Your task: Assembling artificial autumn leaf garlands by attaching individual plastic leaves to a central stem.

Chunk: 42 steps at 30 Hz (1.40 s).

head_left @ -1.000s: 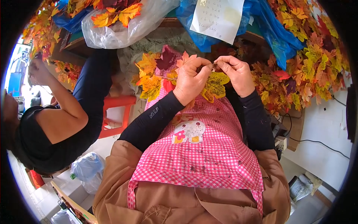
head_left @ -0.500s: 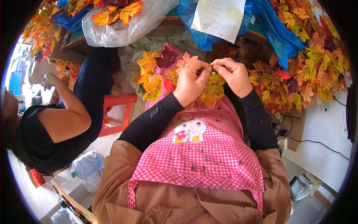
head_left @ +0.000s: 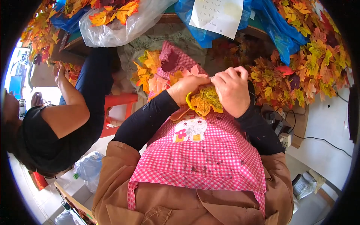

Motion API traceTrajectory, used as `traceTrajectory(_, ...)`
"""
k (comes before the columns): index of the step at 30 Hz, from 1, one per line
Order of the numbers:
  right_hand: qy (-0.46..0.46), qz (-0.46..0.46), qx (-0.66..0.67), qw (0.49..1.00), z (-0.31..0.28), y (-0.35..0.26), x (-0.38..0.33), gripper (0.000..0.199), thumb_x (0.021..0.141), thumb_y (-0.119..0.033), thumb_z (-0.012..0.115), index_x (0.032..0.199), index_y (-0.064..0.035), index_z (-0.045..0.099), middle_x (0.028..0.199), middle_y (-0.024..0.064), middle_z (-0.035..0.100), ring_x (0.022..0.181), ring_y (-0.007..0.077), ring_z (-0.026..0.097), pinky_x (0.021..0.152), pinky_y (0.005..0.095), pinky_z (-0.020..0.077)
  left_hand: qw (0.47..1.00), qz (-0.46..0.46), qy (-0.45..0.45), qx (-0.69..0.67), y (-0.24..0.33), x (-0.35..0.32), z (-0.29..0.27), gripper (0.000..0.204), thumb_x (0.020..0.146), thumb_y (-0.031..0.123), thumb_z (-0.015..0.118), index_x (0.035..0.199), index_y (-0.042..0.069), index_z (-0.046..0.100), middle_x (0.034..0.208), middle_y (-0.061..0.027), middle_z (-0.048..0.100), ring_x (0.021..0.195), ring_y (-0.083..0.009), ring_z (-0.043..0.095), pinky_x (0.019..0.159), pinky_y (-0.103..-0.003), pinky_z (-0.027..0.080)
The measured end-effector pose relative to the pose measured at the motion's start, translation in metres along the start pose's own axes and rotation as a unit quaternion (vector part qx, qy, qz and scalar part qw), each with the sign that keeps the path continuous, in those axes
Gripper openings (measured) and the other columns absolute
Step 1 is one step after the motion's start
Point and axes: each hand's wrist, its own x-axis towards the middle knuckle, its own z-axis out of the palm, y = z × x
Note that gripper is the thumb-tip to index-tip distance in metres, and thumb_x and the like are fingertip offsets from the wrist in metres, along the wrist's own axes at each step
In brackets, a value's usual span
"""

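Note:
An artificial autumn leaf spray lies across my lap, with orange leaves (head_left: 152, 62) at its left end and a dark maroon leaf (head_left: 169, 61) beside them. My left hand (head_left: 184, 88) is closed round its stem. A yellow-green maple leaf (head_left: 205, 100) hangs below the two hands, and a pale pink leaf (head_left: 193, 71) shows above the left one. My right hand (head_left: 233, 92) is closed, its fingertips meeting the left's at the stem's end. Whatever fine piece lies between those fingertips is hidden. Beneath everything is my pink checked apron (head_left: 202, 161).
Ahead, a table edge bears a clear plastic bag (head_left: 112, 32), blue plastic (head_left: 275, 30) and a handwritten paper sheet (head_left: 216, 17). Piled artificial leaves (head_left: 300, 80) fill the right. Leftward, a co-worker (head_left: 48, 127) sits near a red stool (head_left: 119, 108). A black cable (head_left: 324, 140) runs at right.
My hands have come slightly lower and nearer me. The right hand has turned over, back now showing, and the yellow-green leaf swung toward me. The co-worker's hand has risen.

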Motion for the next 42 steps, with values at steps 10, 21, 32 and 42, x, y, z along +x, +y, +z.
traceTrajectory(10, 0.044, 0.227, 0.424, 0.876, 0.003, -0.001, -0.013, 0.013, 0.093, -0.007, 0.054, 0.102, 0.0003, 0.061, 0.086, 0.0124, 0.068, 0.073, 0.0236, 0.067, 0.069, 0.0280, 0.0510, 0.894, 0.297, 0.081, 0.326, -0.012, 0.000, -0.006, 0.021, 0.093, 0.015, 0.056, 0.096, -0.003, 0.065, 0.078, -0.0015, 0.063, 0.071, -0.0084, 0.057, 0.066, -0.022, 0.047)
traceTrajectory(21, -0.042, -0.031, 0.262, 0.964, -0.001, 0.071, 0.029, 0.004, 0.083, -0.008, 0.060, 0.087, -0.0071, 0.061, 0.101, 0.0050, 0.064, 0.099, 0.0259, 0.058, 0.089, 0.0376, 0.0399, 0.817, 0.290, -0.003, 0.499, 0.025, -0.028, 0.000, 0.021, 0.092, 0.016, 0.058, 0.100, -0.003, 0.065, 0.088, -0.0044, 0.065, 0.080, -0.0131, 0.059, 0.074, -0.027, 0.047)
traceTrajectory(32, -0.072, 0.042, 0.358, 0.930, -0.006, 0.055, 0.023, 0.012, 0.079, -0.004, 0.066, 0.090, -0.0011, 0.061, 0.083, 0.0111, 0.057, 0.077, 0.0253, 0.060, 0.068, 0.0323, 0.0479, 0.593, 0.424, 0.154, 0.667, 0.011, -0.012, 0.032, 0.013, 0.084, 0.014, 0.056, 0.087, 0.003, 0.061, 0.081, -0.0173, 0.063, 0.076, -0.0349, 0.063, 0.066, -0.043, 0.050)
traceTrajectory(42, -0.142, -0.005, 0.391, 0.909, 0.001, 0.059, 0.025, 0.021, 0.075, -0.004, 0.062, 0.095, -0.0042, 0.060, 0.085, 0.0093, 0.060, 0.081, 0.0259, 0.062, 0.073, 0.0367, 0.0491, 0.724, 0.360, 0.084, 0.582, 0.013, -0.020, 0.017, 0.014, 0.083, 0.014, 0.058, 0.087, 0.002, 0.063, 0.081, -0.0184, 0.065, 0.076, -0.0343, 0.064, 0.068, -0.041, 0.050)
